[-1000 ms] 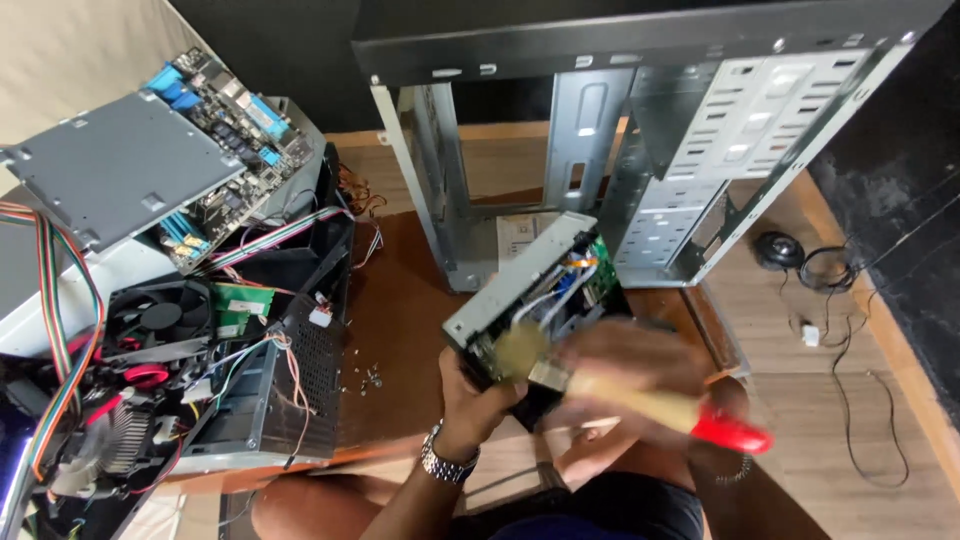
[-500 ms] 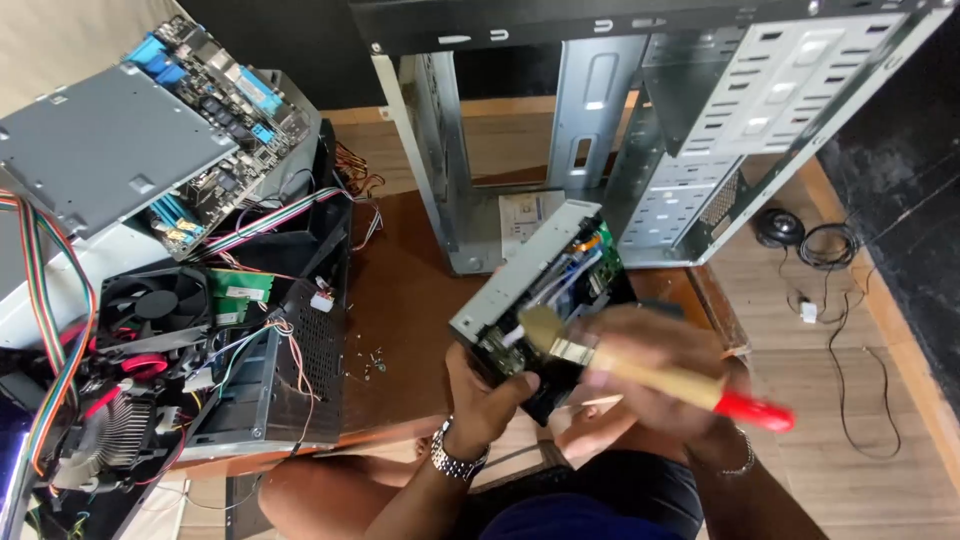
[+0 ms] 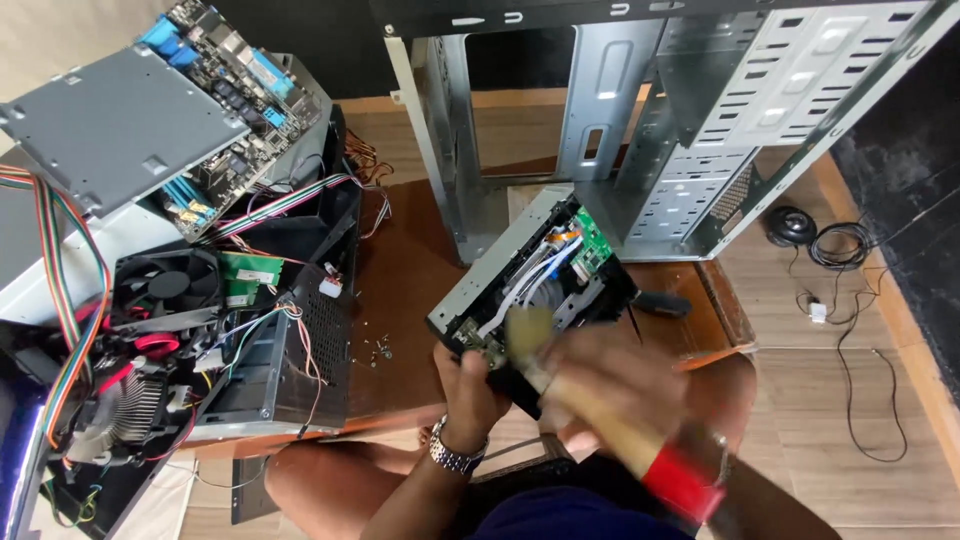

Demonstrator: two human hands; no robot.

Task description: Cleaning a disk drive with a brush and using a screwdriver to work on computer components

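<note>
Starting at the far left, a black cooling fan [image 3: 165, 283] sits among red, white and multicoloured loose wires [image 3: 60, 290], beneath a flat grey metal mounting plate [image 3: 115, 125] that lies over a green motherboard with blue slots [image 3: 235, 75]. Just right of these stands a black perforated metal power-supply box [image 3: 300, 350], and a few small silver screws [image 3: 378, 347] lie scattered on the brown wooden table [image 3: 400, 270] beside it. Near the middle, the left hand [image 3: 470, 385], with a silver wristwatch [image 3: 452, 452] on its wrist, is clamped around the lower end of an opened grey-and-black optical drive [image 3: 530, 285], held tilted above the table edge with its green circuit board and white ribbon cables exposed. The right hand [image 3: 615, 375], blurred, is closed around a paintbrush with a pale wooden handle and red end [image 3: 610, 435], whose bristles touch the drive's near end. Behind stands an empty silver metal computer case [image 3: 640, 120]. At far right, a black coiled cable [image 3: 840, 245] lies on the pale wooden floor [image 3: 800, 400]
</note>
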